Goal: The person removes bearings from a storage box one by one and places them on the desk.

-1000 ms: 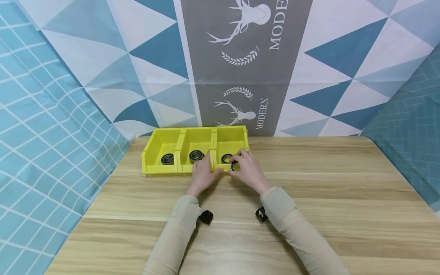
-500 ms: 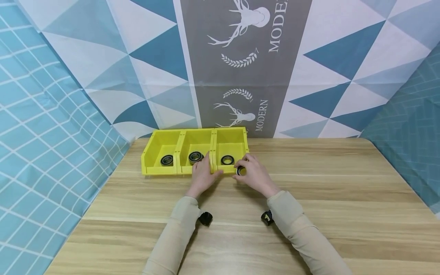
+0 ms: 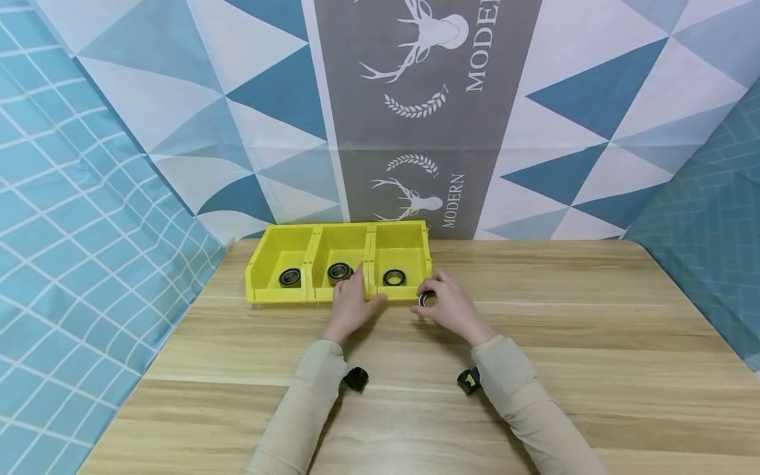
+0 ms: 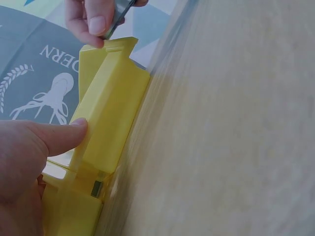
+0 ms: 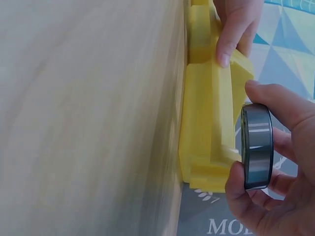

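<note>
My right hand [image 3: 454, 310] pinches a ball bearing [image 5: 258, 147] between thumb and fingers, on edge, just off the front right corner of the yellow bins. Its shiny outer ring faces the right wrist camera. My left hand [image 3: 350, 310] grips the row of yellow bins [image 3: 276, 295] where the middle and right compartments meet. The left thumb [image 4: 69, 137] lies along the front edge of the right bin, while the fingers reach inside the middle one, partly hidden. One bearing [image 3: 385, 278] lies flat in the right bin.
The left bin holds another bearing [image 3: 282, 280]. In the middle bin a bearing [image 3: 331, 272] is visible, with something dark beside it partly covered by the left hand. A patterned backdrop [image 3: 415, 158] rises behind the wooden table [image 3: 564, 369].
My right hand has drawn the bearing out from the right bin's front, moving right and slightly toward me. The left hand stays in place on the bins.
</note>
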{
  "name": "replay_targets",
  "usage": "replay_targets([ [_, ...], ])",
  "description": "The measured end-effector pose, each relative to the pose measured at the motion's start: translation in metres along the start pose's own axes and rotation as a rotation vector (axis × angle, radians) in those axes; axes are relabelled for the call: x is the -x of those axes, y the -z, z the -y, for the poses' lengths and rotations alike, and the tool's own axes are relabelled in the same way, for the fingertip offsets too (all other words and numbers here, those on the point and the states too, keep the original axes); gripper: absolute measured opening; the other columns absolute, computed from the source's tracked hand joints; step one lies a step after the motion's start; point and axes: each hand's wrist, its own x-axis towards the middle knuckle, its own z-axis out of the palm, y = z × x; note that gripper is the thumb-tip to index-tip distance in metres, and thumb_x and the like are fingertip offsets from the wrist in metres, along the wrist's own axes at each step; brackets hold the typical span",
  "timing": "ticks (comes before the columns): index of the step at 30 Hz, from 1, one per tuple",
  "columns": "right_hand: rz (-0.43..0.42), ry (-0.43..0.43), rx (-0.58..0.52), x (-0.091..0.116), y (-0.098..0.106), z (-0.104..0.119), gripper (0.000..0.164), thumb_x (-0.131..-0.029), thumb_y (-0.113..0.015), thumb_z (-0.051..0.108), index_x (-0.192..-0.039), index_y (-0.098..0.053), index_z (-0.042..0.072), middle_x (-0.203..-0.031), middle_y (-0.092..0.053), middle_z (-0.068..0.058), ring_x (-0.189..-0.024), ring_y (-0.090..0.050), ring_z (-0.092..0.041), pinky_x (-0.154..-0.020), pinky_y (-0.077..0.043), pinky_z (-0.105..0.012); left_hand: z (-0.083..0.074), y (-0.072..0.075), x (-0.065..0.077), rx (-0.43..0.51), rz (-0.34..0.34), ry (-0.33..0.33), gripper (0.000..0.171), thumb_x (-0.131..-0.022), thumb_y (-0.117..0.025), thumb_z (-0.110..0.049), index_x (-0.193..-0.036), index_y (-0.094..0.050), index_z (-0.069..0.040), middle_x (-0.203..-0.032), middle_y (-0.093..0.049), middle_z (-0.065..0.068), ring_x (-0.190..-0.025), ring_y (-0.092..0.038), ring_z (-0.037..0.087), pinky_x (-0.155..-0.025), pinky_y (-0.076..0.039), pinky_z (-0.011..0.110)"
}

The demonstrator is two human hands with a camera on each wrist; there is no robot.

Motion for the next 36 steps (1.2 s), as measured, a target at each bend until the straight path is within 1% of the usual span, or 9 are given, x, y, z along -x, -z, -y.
replay_targets([
  [2, 0.012, -0.018, -0.009, 0.002, 0.002, -0.002, 0.032, -0.064, -0.072, 0.036, -0.084, -0.062, 0.013, -0.087, -0.044, 0.003, -0.077, -0.042, -0.016, -0.069, -0.038, -0.03, 0.0, 0.0, 0.0, 0.006, 0.0, -0.001, 0.087, -0.073, -0.06, -0.044, -0.135, -0.015, -0.002, -0.13, -0.037, 0.013, -0.112, -0.037, 0.03, -0.099, -0.011, 0.039],
  [6, 0.028, -0.042, -0.019, 0.005, 0.006, -0.005, 0.032, -0.064, -0.071, 0.037, -0.082, -0.06, 0.014, -0.091, -0.044, 0.003, -0.08, -0.043, -0.016, -0.071, -0.039, -0.031, 0.0, 0.0, 0.001, 0.008, -0.004, 0.002, 0.086, -0.073, -0.06, -0.044, -0.135, -0.016, -0.002, -0.13, -0.037, 0.013, -0.112, -0.037, 0.029, -0.1, -0.011, 0.039],
  [12, 0.047, -0.058, -0.037, 0.009, 0.007, -0.012, 0.029, -0.063, -0.071, 0.038, -0.078, -0.057, 0.017, -0.092, -0.045, 0.001, -0.084, -0.043, -0.018, -0.074, -0.039, -0.033, -0.001, 0.0, 0.001, 0.012, 0.012, 0.007, 0.087, -0.074, -0.059, -0.044, -0.135, -0.015, -0.003, -0.131, -0.035, 0.012, -0.113, -0.036, 0.028, -0.1, -0.01, 0.037],
  [15, 0.05, -0.065, -0.046, 0.01, 0.007, -0.016, 0.031, -0.064, -0.071, 0.037, -0.08, -0.056, 0.016, -0.094, -0.046, 0.001, -0.084, -0.044, -0.017, -0.074, -0.039, -0.033, -0.002, 0.0, 0.002, 0.004, 0.011, 0.008, 0.087, -0.074, -0.059, -0.045, -0.135, -0.015, -0.003, -0.131, -0.035, 0.012, -0.113, -0.036, 0.028, -0.1, -0.01, 0.037],
  [18, 0.038, -0.07, -0.048, 0.01, 0.008, -0.019, 0.034, -0.063, -0.072, 0.036, -0.081, -0.054, 0.013, -0.09, -0.046, 0.0, -0.079, -0.044, -0.017, -0.07, -0.04, -0.032, -0.002, 0.0, 0.001, -0.003, 0.007, 0.009, 0.086, -0.074, -0.059, -0.045, -0.135, -0.015, -0.003, -0.131, -0.036, 0.012, -0.112, -0.036, 0.028, -0.1, -0.01, 0.037],
  [21, 0.029, -0.071, -0.033, 0.011, 0.008, -0.021, 0.037, -0.061, -0.073, 0.035, -0.081, -0.052, 0.012, -0.082, -0.044, -0.001, -0.073, -0.044, -0.017, -0.066, -0.039, -0.03, -0.002, 0.001, 0.001, 0.0, 0.004, 0.006, 0.086, -0.074, -0.059, -0.045, -0.135, -0.015, -0.003, -0.131, -0.036, 0.012, -0.112, -0.036, 0.028, -0.1, -0.01, 0.038],
  [27, 0.066, -0.072, -0.001, 0.012, 0.007, -0.024, 0.037, -0.058, -0.075, 0.035, -0.076, -0.052, 0.013, -0.076, -0.042, -0.001, -0.067, -0.043, -0.017, -0.059, -0.036, -0.027, -0.002, 0.001, 0.001, 0.008, 0.01, 0.006, 0.087, -0.074, -0.059, -0.045, -0.135, -0.014, -0.003, -0.131, -0.035, 0.012, -0.113, -0.035, 0.028, -0.1, -0.01, 0.039],
  [34, 0.117, -0.044, 0.034, 0.013, 0.005, -0.024, 0.036, -0.056, -0.076, 0.036, -0.073, -0.053, 0.013, -0.077, -0.045, -0.001, -0.069, -0.043, -0.016, -0.061, -0.036, -0.027, -0.001, 0.0, 0.001, 0.0, 0.011, 0.008, 0.087, -0.074, -0.058, -0.046, -0.135, -0.014, -0.003, -0.132, -0.034, 0.011, -0.114, -0.035, 0.028, -0.1, -0.01, 0.038],
  [36, 0.128, -0.042, 0.039, 0.014, 0.005, -0.023, 0.036, -0.055, -0.076, 0.036, -0.073, -0.053, 0.014, -0.077, -0.046, -0.001, -0.07, -0.043, -0.016, -0.061, -0.037, -0.027, -0.001, 0.001, 0.001, 0.01, 0.01, 0.009, 0.087, -0.074, -0.059, -0.046, -0.135, -0.014, -0.003, -0.132, -0.034, 0.011, -0.113, -0.035, 0.028, -0.1, -0.009, 0.038],
])
